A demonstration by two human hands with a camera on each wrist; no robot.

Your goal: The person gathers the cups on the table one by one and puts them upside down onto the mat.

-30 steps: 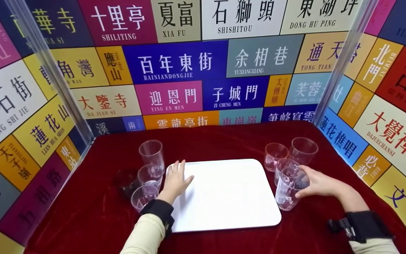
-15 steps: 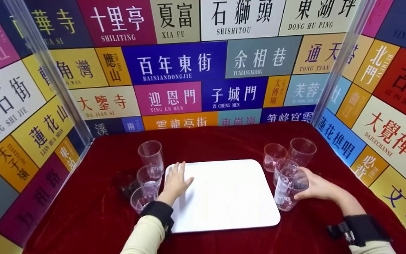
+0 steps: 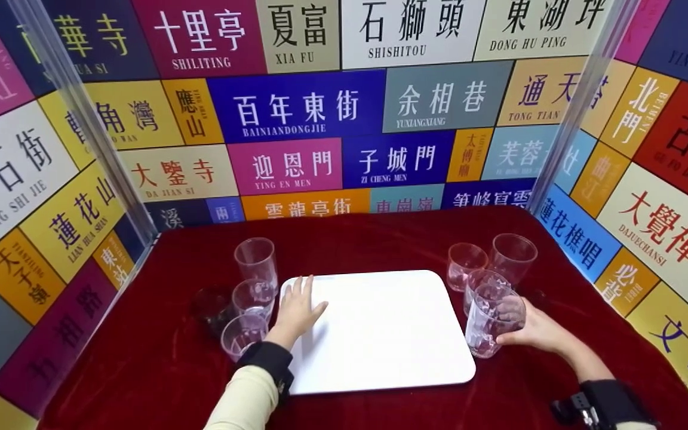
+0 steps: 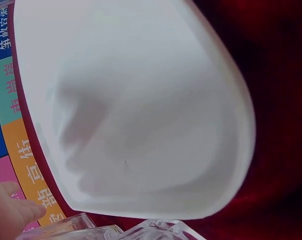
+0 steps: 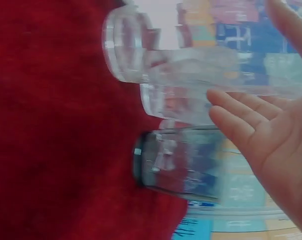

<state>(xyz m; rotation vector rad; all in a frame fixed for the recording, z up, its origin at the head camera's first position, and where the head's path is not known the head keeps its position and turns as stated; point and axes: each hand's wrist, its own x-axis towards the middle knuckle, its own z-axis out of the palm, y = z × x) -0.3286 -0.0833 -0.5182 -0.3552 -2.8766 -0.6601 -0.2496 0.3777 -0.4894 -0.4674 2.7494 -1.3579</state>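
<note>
While right hand point(image 3: 538, 328) curls round clear cup point(image 3: 492, 325) at tray's point(image 3: 380, 334) right edge and left hand point(image 3: 296, 307) lies flat, fingers straight, on left edge: lift straight, clear neighbouring cups point(image 3: 487, 260).

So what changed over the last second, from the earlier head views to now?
The right hand has slid a little down and back along the nearest clear cup while keeping hold of it; the cup itself barely shifts. The left hand stays flat on the white tray, and the other cups stand where they were.
</note>
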